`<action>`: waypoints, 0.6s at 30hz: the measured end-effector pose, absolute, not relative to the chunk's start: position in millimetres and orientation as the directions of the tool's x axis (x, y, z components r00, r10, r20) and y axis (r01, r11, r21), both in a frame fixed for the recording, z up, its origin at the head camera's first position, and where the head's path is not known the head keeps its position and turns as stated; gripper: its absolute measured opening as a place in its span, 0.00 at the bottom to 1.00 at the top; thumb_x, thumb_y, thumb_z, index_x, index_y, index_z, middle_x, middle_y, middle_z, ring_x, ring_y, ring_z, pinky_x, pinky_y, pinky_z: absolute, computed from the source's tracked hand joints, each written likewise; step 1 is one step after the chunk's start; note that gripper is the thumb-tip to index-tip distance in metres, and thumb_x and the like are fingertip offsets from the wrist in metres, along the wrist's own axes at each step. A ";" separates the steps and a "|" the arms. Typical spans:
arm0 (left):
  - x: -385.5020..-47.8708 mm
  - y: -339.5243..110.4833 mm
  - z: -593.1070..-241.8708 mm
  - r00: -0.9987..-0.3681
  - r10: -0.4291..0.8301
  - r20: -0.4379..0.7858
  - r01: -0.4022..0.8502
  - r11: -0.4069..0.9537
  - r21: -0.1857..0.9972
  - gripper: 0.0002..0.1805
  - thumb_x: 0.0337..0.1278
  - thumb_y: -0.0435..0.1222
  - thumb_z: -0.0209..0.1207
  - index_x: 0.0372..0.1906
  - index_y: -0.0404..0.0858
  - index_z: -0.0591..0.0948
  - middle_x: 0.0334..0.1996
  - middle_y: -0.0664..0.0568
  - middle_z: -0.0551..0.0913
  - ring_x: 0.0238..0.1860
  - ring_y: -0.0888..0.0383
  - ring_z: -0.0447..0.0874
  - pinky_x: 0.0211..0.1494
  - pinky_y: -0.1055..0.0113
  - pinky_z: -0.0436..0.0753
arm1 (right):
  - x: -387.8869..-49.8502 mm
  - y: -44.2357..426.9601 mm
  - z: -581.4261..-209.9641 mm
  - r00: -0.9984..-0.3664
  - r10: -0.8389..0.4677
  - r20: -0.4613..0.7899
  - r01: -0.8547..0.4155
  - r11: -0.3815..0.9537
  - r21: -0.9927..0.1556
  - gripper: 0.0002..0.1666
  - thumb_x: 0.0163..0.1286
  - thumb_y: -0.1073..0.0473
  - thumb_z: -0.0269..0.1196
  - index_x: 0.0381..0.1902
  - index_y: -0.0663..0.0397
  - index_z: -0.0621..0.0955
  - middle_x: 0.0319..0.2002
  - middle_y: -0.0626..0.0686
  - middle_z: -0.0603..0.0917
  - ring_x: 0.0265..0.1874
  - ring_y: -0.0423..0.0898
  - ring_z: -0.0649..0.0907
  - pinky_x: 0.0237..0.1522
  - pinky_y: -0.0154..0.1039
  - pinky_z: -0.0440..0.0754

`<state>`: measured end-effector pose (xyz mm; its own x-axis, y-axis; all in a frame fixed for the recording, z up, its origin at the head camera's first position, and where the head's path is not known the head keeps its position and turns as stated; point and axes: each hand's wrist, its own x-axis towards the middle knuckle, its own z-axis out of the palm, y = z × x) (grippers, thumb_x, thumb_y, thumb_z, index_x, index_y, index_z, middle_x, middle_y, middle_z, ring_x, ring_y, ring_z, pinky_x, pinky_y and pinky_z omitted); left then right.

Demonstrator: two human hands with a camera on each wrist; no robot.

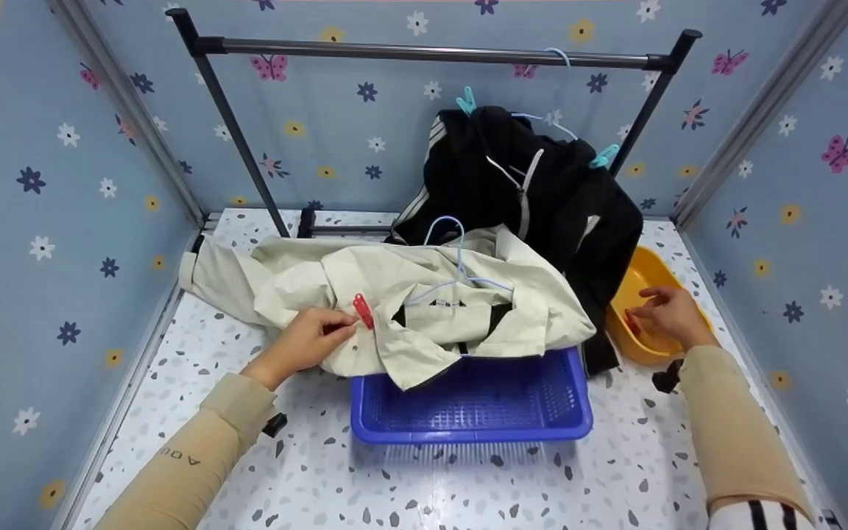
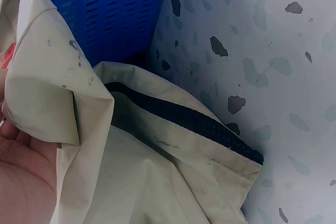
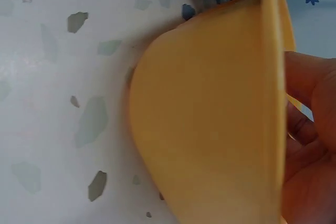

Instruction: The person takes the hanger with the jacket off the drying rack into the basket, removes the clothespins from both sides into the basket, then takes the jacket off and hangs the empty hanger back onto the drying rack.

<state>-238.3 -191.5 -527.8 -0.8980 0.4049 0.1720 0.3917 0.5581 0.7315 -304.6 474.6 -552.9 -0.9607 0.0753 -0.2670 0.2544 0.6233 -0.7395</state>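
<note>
A beige jacket (image 1: 299, 276) lies across the blue basket (image 1: 468, 436), with a light-blue hanger (image 1: 461, 269) at its collar. My left hand (image 1: 310, 338) pinches the jacket's fabric beside a red clothespin (image 1: 363, 311) clipped there. In the left wrist view, folds of the jacket (image 2: 84, 108) partly cover the left hand (image 2: 26, 177). My right hand (image 1: 670, 316) reaches into a yellow basin (image 1: 634, 353), thumb and fingers apart. Just below its thumb is a red clothespin (image 1: 631, 324). The basin's wall (image 3: 210, 103) partly hides the right hand (image 3: 310, 145) in the right wrist view.
Behind the beige jacket, a black jacket (image 1: 490, 169) hangs by a light-blue hanger (image 1: 560, 59) from the dark rack's bar (image 1: 394, 51). Two teal clothespins (image 1: 467, 100) grip its shoulders. Flowered walls (image 1: 48, 221) enclose the speckled floor (image 1: 306, 471) on three sides.
</note>
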 end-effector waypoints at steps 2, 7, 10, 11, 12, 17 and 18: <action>-238.4 -191.6 -528.2 -0.895 0.409 0.179 0.399 0.555 0.730 0.10 0.72 0.30 0.66 0.52 0.32 0.92 0.48 0.41 0.94 0.48 0.49 0.90 0.53 0.60 0.86 | -305.7 475.7 -548.7 -0.971 0.086 -0.222 0.224 0.651 -0.726 0.35 0.76 0.57 0.72 0.73 0.70 0.74 0.44 0.54 0.81 0.38 0.46 0.80 0.41 0.28 0.85; -239.0 -191.9 -528.7 -0.891 0.413 0.190 0.409 0.547 0.730 0.10 0.72 0.29 0.66 0.51 0.33 0.93 0.47 0.42 0.94 0.46 0.51 0.90 0.51 0.62 0.86 | -304.9 474.3 -536.2 -0.981 0.094 -0.167 0.187 0.664 -0.724 0.36 0.77 0.53 0.72 0.73 0.68 0.75 0.48 0.56 0.80 0.44 0.47 0.78 0.42 0.23 0.81; -239.2 -192.0 -529.2 -0.890 0.415 0.191 0.410 0.544 0.732 0.10 0.72 0.29 0.66 0.51 0.33 0.93 0.47 0.42 0.94 0.46 0.49 0.91 0.51 0.63 0.86 | -303.4 472.3 -528.7 -0.986 0.101 -0.135 0.168 0.654 -0.737 0.37 0.77 0.51 0.72 0.74 0.67 0.75 0.50 0.56 0.79 0.45 0.47 0.77 0.43 0.21 0.80; -239.2 -192.0 -529.1 -0.890 0.415 0.189 0.409 0.541 0.735 0.10 0.72 0.30 0.66 0.51 0.33 0.92 0.47 0.42 0.94 0.47 0.49 0.91 0.51 0.63 0.86 | -303.0 471.4 -525.9 -0.987 0.102 -0.122 0.159 0.652 -0.741 0.37 0.77 0.51 0.72 0.74 0.66 0.75 0.50 0.56 0.79 0.45 0.47 0.77 0.43 0.21 0.80; -239.1 -192.1 -529.1 -0.890 0.416 0.189 0.409 0.540 0.736 0.10 0.72 0.30 0.66 0.52 0.33 0.92 0.48 0.41 0.94 0.47 0.48 0.91 0.52 0.62 0.86 | -302.5 470.5 -523.3 -0.989 0.105 -0.107 0.149 0.652 -0.744 0.36 0.77 0.51 0.72 0.73 0.66 0.76 0.50 0.55 0.79 0.45 0.46 0.77 0.43 0.20 0.80; -238.6 -192.6 -529.4 -0.890 0.417 0.182 0.403 0.536 0.742 0.11 0.72 0.30 0.66 0.53 0.33 0.92 0.48 0.41 0.94 0.47 0.48 0.91 0.51 0.63 0.86 | -298.8 465.3 -509.5 -0.992 0.117 -0.051 0.114 0.633 -0.766 0.33 0.77 0.52 0.71 0.72 0.63 0.77 0.48 0.50 0.81 0.44 0.43 0.78 0.45 0.19 0.81; -238.7 -192.8 -529.5 -0.890 0.417 0.184 0.404 0.535 0.742 0.11 0.73 0.30 0.66 0.52 0.33 0.92 0.48 0.41 0.94 0.47 0.48 0.91 0.51 0.63 0.86 | -298.0 464.0 -506.8 -0.992 0.119 -0.043 0.109 0.628 -0.771 0.33 0.77 0.53 0.71 0.72 0.63 0.77 0.48 0.49 0.81 0.44 0.43 0.79 0.46 0.18 0.81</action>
